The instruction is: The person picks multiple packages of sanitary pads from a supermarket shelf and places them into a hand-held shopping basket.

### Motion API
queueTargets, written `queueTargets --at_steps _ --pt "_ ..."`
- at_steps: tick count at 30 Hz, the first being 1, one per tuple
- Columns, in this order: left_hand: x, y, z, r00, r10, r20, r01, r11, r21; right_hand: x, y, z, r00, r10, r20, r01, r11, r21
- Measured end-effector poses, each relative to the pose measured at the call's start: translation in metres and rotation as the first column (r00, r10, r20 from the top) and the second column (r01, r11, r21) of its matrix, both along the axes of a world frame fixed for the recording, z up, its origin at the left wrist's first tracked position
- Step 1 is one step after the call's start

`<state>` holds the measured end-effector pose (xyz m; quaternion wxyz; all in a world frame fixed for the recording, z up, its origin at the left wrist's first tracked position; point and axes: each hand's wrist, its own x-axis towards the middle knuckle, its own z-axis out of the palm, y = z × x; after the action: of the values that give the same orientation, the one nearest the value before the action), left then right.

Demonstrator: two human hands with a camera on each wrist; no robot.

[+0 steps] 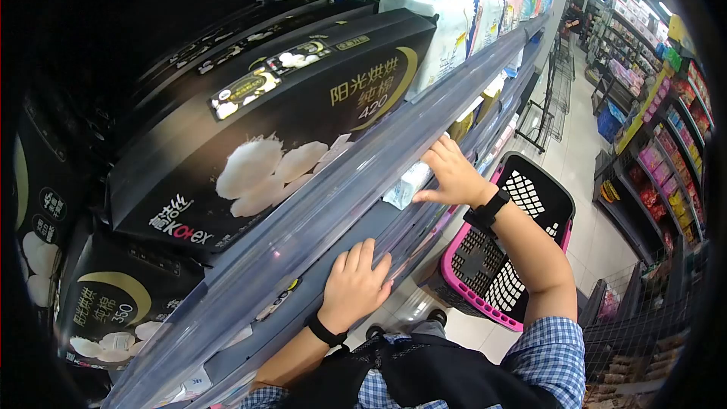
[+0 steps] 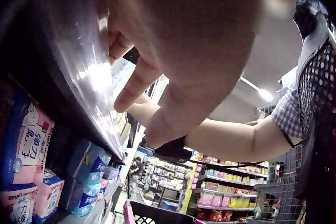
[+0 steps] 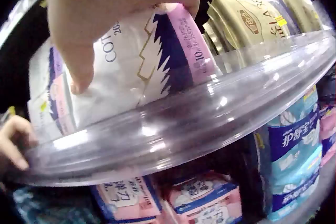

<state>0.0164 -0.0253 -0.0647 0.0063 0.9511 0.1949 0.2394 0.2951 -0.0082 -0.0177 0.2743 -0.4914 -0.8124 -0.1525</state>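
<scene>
My right hand (image 1: 454, 174) grips a white pack of sanitary pads (image 3: 126, 61) with a navy zigzag and a pink side strip. In the right wrist view the thumb lies on its front and the other fingers go over the top. The pack sits behind a clear plastic shelf guard (image 3: 157, 140); in the head view only a small part of the pack (image 1: 409, 185) shows. My left hand (image 1: 354, 288) rests by the shelf's front edge, its fingers extended at the guard, holding nothing.
Large black Kotex packs (image 1: 280, 136) fill the upper shelf, beside white packs (image 1: 447, 30). Gold packs (image 3: 252, 22) stand right of the white one; pink and blue packs (image 3: 202, 198) lie below. A black basket with a pink rim (image 1: 485, 310) stands at my right, before stocked shelves (image 1: 659, 167).
</scene>
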Motion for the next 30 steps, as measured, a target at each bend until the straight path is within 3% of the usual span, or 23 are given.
queueTargets --at_steps 3,6,9,13,16,21,23,26,29,30 --pt "0.001 -0.001 0.000 1.000 0.007 -0.012 -0.006 1.000 0.022 -0.008 -0.007 0.002 0.999 0.003 -0.040 -0.005 0.999 -0.033" --pt "0.001 -0.001 0.001 1.000 0.009 -0.024 -0.008 1.000 0.030 -0.007 -0.007 0.003 0.971 0.033 -0.236 -0.063 0.991 -0.121" --pt "0.001 -0.002 0.002 1.000 0.013 -0.017 -0.012 0.999 0.043 -0.005 -0.002 0.000 0.917 0.062 -0.394 -0.106 0.990 -0.091" --pt "0.002 -0.003 0.000 0.999 0.027 -0.027 -0.026 0.998 0.054 -0.009 -0.005 -0.001 0.935 0.084 -0.345 -0.108 0.993 -0.049" --pt "0.003 -0.004 0.002 0.999 0.040 -0.022 -0.039 0.998 0.056 -0.016 -0.017 -0.005 0.950 -0.046 -0.308 0.074 0.994 0.078" --pt "0.004 -0.006 0.004 0.995 0.086 -0.046 -0.083 0.995 0.063 -0.007 -0.064 -0.028 0.923 -0.063 -0.380 0.161 0.959 0.233" --pt "0.005 -0.008 0.006 0.991 0.119 -0.062 -0.115 0.992 0.060 0.012 -0.086 -0.054 0.901 -0.129 -0.414 0.206 0.968 0.145" --pt "0.008 -0.011 0.007 0.982 0.172 -0.079 -0.168 0.984 0.051 0.055 -0.120 -0.103 0.771 -0.292 -0.566 0.287 0.953 -0.100" --pt "0.010 -0.012 0.008 0.983 0.170 -0.070 -0.169 0.986 0.017 0.103 -0.156 -0.154 0.660 -0.482 -0.576 0.317 0.874 -0.368" --pt "0.011 -0.012 0.007 0.980 0.182 -0.076 -0.180 0.983 0.032 0.118 -0.169 -0.174 0.580 -0.596 -0.556 0.298 0.790 -0.536"
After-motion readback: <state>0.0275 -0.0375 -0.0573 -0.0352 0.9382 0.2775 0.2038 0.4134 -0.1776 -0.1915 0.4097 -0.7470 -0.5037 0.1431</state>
